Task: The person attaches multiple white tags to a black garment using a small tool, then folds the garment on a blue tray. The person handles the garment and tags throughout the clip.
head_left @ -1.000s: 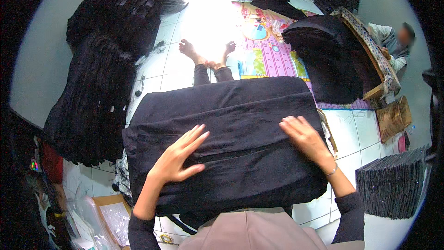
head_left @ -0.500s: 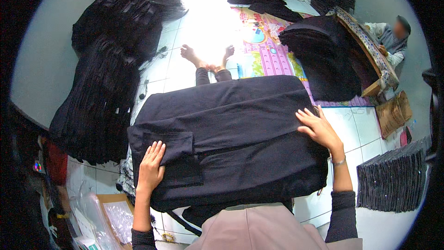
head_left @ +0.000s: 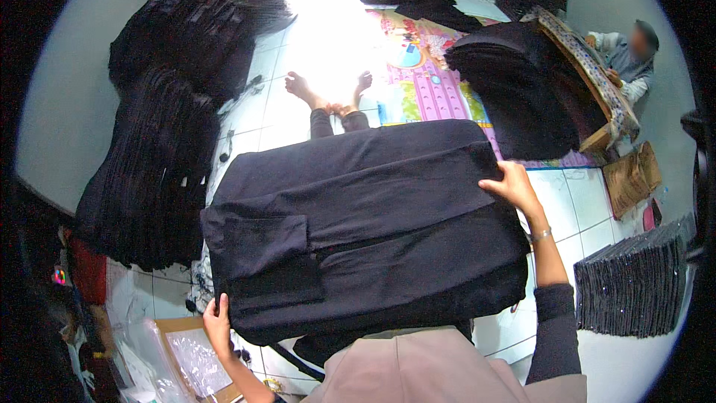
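Note:
A black garment (head_left: 388, 201) lies folded over my lap, with layered folds running across it and a pocket-like square panel (head_left: 272, 254) on its left part. My left hand (head_left: 218, 325) is at the near left corner, closed on the edge, some of its fingers hidden by the cloth. At the far right edge my right hand (head_left: 516, 186) pinches the cloth, thumb on top and the other fingers around the border. My bare feet (head_left: 298, 86) stretch out beyond the garment on the tiles.
Tall stacks of black cloth (head_left: 149, 164) rise at left; another pile (head_left: 514, 89) lies at right beside a wooden-edged frame (head_left: 589, 82), where another person (head_left: 630, 60) sits. Folded black pieces (head_left: 630, 283) stand at near right. A plastic-wrapped pack (head_left: 198, 358) lies at near left.
My left hand has left the top of the panel and moved down to the near left corner. My right hand, flat before, now grips the right edge.

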A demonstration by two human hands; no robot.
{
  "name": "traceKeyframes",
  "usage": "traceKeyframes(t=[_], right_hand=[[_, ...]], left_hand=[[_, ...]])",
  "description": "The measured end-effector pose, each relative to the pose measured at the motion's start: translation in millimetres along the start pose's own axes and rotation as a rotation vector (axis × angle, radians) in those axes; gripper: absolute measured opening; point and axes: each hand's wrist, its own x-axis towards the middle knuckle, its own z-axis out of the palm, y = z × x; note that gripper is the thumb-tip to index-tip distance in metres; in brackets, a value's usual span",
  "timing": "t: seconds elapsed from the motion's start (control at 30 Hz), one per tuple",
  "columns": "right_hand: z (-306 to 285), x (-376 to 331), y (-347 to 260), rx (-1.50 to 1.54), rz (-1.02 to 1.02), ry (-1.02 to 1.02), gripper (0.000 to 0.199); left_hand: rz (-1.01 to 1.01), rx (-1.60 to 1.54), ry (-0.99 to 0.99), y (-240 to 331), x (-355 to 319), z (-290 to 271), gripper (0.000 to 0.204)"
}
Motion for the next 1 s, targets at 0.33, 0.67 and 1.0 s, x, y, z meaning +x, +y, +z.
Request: traceKeyframes(t=[0.33, 0.67, 1.0], right_hand=[[-25.9, -22.1, -52.1, 1.331, 0.385, -0.295, 0.036], [-66.1, -69.6, -71.5, 1.13, -0.071, 0.98, 0.034], [-108.2, -66.0, -164.7, 1.307, 0.044, 0.268, 0.035]], left_hand=[[0.409, -0.05, 0.75, 47.2, -29.1, 43.1, 0.02], [0.541, -0.341, 0.56, 122.8, -34.1, 82.5, 0.023], [0.205, -0.409, -0.182, 87.5, -94.6, 148.2, 0.015]])
